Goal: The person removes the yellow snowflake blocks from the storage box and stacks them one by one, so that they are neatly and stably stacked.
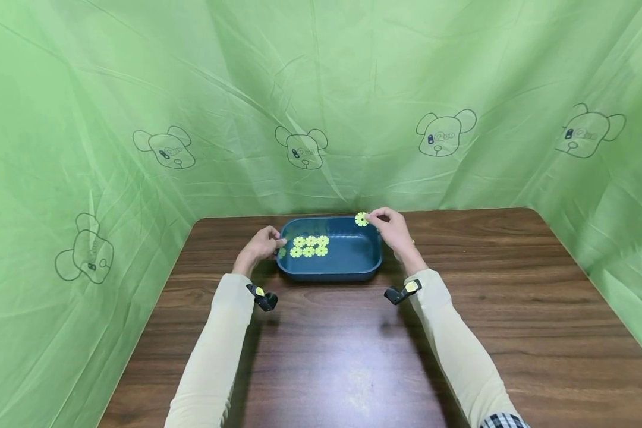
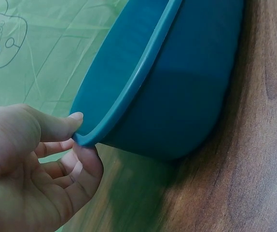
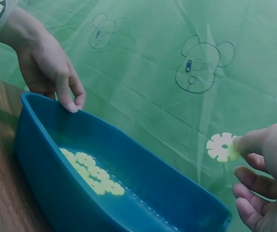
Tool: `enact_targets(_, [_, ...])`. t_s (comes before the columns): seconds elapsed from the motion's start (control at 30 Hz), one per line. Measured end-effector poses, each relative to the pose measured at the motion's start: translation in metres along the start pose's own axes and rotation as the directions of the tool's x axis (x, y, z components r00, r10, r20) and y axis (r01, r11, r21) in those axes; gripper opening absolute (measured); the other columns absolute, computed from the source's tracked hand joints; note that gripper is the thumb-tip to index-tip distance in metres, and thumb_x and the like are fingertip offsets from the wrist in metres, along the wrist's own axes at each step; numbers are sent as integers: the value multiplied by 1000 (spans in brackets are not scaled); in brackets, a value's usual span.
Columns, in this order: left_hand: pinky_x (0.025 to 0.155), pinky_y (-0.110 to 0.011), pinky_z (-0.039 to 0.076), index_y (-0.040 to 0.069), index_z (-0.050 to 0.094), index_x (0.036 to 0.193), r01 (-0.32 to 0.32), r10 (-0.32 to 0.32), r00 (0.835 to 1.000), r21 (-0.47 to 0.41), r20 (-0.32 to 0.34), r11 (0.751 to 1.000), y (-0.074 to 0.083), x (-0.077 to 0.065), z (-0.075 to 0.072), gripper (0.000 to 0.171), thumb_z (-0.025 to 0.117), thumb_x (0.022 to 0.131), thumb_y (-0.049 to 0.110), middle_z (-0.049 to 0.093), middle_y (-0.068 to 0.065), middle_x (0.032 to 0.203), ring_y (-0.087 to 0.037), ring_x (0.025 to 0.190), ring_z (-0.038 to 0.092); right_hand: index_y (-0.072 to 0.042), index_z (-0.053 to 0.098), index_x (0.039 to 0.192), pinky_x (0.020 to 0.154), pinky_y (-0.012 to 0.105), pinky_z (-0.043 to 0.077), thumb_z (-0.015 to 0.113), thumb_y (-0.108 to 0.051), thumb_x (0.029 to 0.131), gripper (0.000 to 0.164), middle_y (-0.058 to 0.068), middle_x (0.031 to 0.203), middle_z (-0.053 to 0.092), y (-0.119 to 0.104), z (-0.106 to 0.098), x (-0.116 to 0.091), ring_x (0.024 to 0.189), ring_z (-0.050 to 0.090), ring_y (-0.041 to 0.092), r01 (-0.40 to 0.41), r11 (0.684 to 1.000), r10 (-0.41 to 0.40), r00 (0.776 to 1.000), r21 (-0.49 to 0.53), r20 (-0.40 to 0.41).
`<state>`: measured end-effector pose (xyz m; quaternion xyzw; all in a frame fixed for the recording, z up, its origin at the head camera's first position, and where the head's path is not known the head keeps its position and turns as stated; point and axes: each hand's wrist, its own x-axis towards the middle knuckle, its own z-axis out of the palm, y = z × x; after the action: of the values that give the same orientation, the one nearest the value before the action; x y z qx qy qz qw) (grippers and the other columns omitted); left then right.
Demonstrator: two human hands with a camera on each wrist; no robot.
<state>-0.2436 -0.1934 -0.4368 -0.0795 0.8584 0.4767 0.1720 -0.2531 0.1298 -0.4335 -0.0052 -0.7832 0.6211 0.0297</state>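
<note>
A blue plastic basin [image 1: 348, 274], oblong with rounded corners, stands on the table near its far edge. My left hand [image 1: 262, 244] pinches its left end, thumb over the rim [image 2: 129, 92] and fingers beneath. Several yellow notched discs [image 1: 309, 251] lie in two rows on the basin floor, towards the left. Above the far right part of the rim, my right hand [image 1: 392, 230] holds one more yellow notched disc [image 3: 221, 147] between thumb and fingertips. The other fingers of that hand are loosely bent in the right wrist view.
Brown wood-grain table [image 1: 321, 339] reaches out on both sides and in front of the basin. A green curtain [image 1: 353, 77] with bear-head drawings hangs behind and at the sides. Beside the right wrist, a small yellow piece [image 1: 413, 242] peeks out, mostly hidden.
</note>
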Motion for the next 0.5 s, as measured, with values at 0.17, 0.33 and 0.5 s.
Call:
enact_targets(0.17, [92,-50,50,5,42,106,3,-3,1000,-1,1,1000,-1,1,1,19,53,99,19,44,-11,97,-31,91,54,0,63,102,72,26,45,69,-26,89,29,-4,90,56,5,-12,0,84,53,17,-17,1000,17,1000,17,-9])
enact_targets(0.33, [90,-49,50,4,43,106,1,-1,1000,1,5,1000,-1,0,0,19,53,99,19,45,-12,97,-30,90,54,-2,62,104,64,19,43,67,-29,90,31,-4,95,56,11,-25,0,79,51,10,-53,999,53,998,5,-20])
enact_targets(0.5, [90,-49,50,4,43,106,0,0,1000,6,6,1000,-1,0,0,19,53,99,18,45,-12,97,-30,90,55,-3,61,106,64,19,43,67,-31,90,33,-3,99,56,17,-36,-1,79,50,9,-79,997,79,996,-14,-41])
